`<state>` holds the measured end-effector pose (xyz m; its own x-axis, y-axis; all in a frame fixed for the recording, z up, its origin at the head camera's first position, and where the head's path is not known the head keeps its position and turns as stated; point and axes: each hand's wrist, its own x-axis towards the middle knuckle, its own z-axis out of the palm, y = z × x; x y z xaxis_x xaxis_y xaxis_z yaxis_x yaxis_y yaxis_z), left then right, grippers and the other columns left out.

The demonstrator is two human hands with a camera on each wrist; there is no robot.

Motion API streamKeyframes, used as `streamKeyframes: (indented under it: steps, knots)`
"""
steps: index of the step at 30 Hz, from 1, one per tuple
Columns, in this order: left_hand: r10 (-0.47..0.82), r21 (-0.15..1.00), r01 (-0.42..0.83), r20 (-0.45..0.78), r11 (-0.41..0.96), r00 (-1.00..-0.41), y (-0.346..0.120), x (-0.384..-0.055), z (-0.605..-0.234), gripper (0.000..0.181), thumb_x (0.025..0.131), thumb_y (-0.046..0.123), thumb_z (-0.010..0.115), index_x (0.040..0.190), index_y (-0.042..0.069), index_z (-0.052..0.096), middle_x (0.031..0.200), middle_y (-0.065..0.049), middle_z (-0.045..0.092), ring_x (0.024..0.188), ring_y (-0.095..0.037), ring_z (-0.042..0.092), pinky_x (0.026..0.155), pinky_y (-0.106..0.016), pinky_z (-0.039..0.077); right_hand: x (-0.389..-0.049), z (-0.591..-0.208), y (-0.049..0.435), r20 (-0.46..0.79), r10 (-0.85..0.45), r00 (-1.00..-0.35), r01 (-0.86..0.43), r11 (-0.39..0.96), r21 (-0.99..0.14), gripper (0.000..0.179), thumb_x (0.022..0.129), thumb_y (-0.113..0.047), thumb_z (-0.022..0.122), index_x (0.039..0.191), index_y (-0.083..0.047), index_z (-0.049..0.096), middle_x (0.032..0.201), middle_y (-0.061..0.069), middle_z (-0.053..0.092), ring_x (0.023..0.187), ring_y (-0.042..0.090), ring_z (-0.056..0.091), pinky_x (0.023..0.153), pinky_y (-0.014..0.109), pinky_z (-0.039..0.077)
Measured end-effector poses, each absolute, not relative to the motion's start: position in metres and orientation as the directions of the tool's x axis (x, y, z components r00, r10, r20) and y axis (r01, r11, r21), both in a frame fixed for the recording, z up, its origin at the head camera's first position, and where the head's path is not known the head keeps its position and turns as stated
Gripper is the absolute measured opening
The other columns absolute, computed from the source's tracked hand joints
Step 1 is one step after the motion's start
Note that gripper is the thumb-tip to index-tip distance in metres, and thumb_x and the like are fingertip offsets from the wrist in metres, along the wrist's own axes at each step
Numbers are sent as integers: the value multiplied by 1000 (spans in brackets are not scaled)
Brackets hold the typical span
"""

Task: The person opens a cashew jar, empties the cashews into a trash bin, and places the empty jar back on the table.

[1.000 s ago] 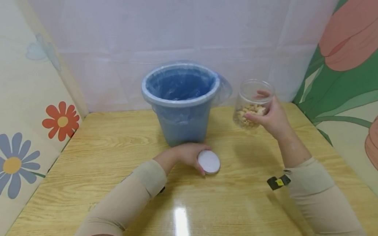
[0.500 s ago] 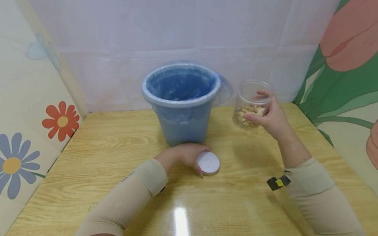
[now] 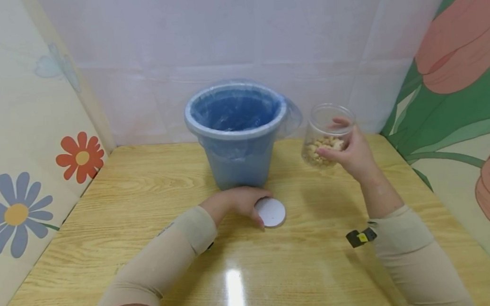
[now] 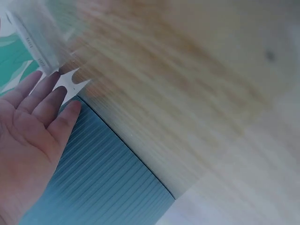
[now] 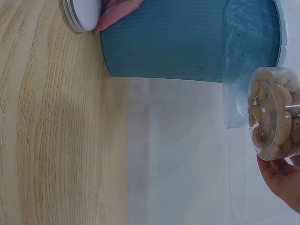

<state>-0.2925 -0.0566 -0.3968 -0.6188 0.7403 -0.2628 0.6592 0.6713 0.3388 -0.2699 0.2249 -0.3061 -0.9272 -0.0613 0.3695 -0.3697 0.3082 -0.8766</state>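
Observation:
My right hand point(image 3: 354, 152) grips a clear plastic jar point(image 3: 317, 131) without a lid, raised above the table at the right of the bucket. Cashews point(image 3: 325, 148) fill its lower part; the right wrist view shows them through the jar's base. Low in front of the bucket, my left hand point(image 3: 243, 200) holds a round white lid point(image 3: 274, 212) at its edge, thumb on the near side and fingers on the far side. The left wrist view catches the lid's rim point(image 4: 33, 42) at the fingertips. Whether the lid rests fully on the table is hard to tell.
A blue bucket point(image 3: 238, 165) with a clear plastic liner stands at the back of the wooden table point(image 3: 145, 198). Some liner point(image 5: 236, 98) hangs outside its right side. White sheeting point(image 3: 237, 35) closes off the back; flower-patterned walls flank the table.
The lid's face has tipped slightly flatter and dropped a little. Both hands and the jar have stayed nearly still.

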Motion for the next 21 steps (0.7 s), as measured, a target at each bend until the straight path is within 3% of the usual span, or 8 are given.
streamKeyframes:
  steps: [9, 15, 21]
  knots:
    - [786, 425, 675, -169, 603, -595, -63, -292, -385, 72, 81, 41, 67, 136, 5, 40, 138, -7, 44, 128, -19, 38, 107, -30, 29, -269, -304, 224, 379, -64, -923, -382, 279, -881, 78, 74, -8, 75, 136, -8, 28, 124, 10, 43, 106, 21, 49, 76, 17, 49]
    - [800, 554, 632, -110, 542, -590, -65, -284, -362, 67, 81, 39, 67, 136, 9, 42, 136, -2, 46, 125, -14, 41, 106, -27, 31, -269, -303, 223, 392, -62, -918, -392, 296, -871, 78, 74, -9, 76, 136, -7, 29, 124, 9, 44, 105, 19, 50, 77, 17, 48]
    - [835, 654, 594, -107, 468, -540, -65, -271, -345, 59, 83, 39, 65, 132, 14, 46, 132, 2, 50, 122, -11, 43, 103, -25, 33, -269, -302, 222, 407, -63, -911, -406, 300, -863, 78, 73, -8, 76, 136, -5, 29, 123, 11, 45, 103, 19, 50, 77, 17, 49]
